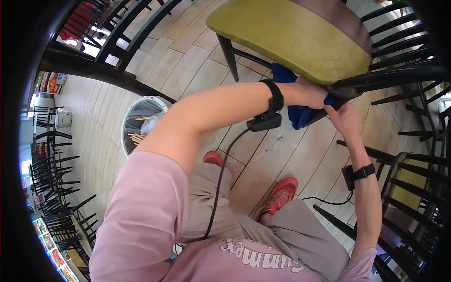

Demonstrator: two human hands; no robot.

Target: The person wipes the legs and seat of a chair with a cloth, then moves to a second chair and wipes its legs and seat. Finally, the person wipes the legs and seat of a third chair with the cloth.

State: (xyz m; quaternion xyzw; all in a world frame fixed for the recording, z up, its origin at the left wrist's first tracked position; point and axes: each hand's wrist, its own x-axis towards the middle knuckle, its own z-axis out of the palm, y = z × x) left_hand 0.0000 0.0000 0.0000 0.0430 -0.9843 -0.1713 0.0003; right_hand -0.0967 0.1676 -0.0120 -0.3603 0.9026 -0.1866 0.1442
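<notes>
A blue cloth hangs around a dark leg of the wooden chair, under its green padded seat. My left hand is closed on the cloth just below the seat edge; the seat and chair frame partly hide its fingers. On the other side of the leg, my right hand has its thumb and fingers closed at the dark chair leg, close to a small bit of the blue cloth. Each wrist carries a black strap with a small device and cable.
A white-rimmed bin with wooden sticks and crumpled wrapping stands on the tiled floor to my left. Another dark chair with a yellow-green seat is close on my right. Several chairs line the far left. A dark rail crosses the upper left.
</notes>
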